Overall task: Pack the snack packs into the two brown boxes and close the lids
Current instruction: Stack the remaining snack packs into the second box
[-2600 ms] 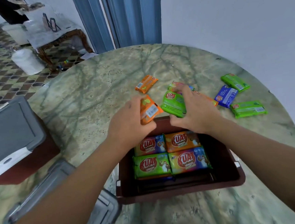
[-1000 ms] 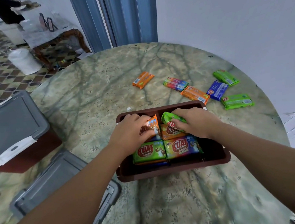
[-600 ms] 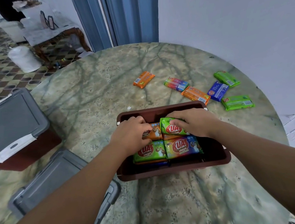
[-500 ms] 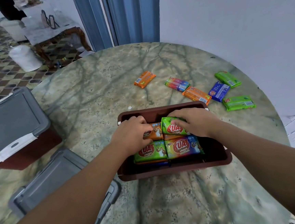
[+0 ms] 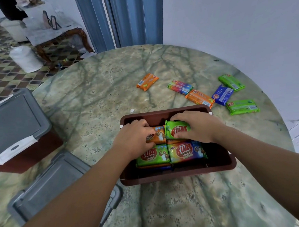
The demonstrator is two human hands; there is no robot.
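Observation:
An open brown box (image 5: 220, 167) stands in front of me on the marble table, with snack packs stacked inside. My left hand (image 5: 134, 140) grips an orange pack (image 5: 158, 135) at the box's far left. My right hand (image 5: 198, 125) presses a green pack (image 5: 176, 130) down beside it. A green pack (image 5: 153, 156) and a rainbow pack (image 5: 186, 150) lie in the near row. Several loose packs lie beyond the box: orange (image 5: 147, 82), rainbow (image 5: 179, 86), orange (image 5: 199, 98), blue (image 5: 222, 94), green (image 5: 231, 82) and green (image 5: 243, 106).
A second brown box (image 5: 31, 154) with a grey lid (image 5: 10, 122) on it stands at the left. A loose grey lid (image 5: 48, 187) lies at the near left, by the open box. A white wall runs along the right; a small table and tiled floor lie behind.
Both hands carried an orange and a green pack from above the table down into the box, and the packs now lie flat in the far row. The hands have settled.

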